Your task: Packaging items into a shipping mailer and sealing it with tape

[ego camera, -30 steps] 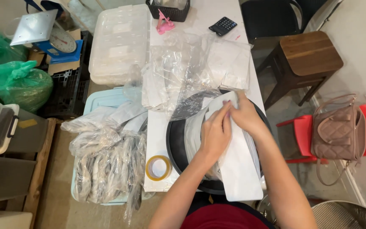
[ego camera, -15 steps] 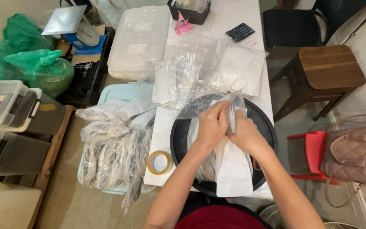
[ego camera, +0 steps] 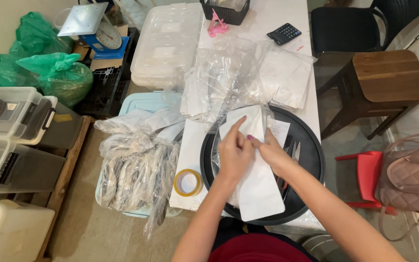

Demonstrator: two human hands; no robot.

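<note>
Both hands slide down the white pouch [ego camera: 255,189]: left hand [ego camera: 233,155] now presses it with fingers spread, right hand [ego camera: 270,151] pinches its 3 o'clock edge over the black tray [ego camera: 311,160].

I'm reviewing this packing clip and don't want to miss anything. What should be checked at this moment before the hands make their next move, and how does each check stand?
1. Both hands on the white pouch: ok; left hand and right hand meet on its upper half.
2. Pouch supported: ok; it lies on the round black tray.
3. Pouch within the tray: not ok; its lower end reaches the near rim.
4. Scissors clear of the hands: not ok; they lie on the tray right beside the right wrist.
5. Tape roll within reach: ok; it sits on the table left of the tray.
6. Pouch mouth open or sealed: cannot tell; the hands cover it.
</note>
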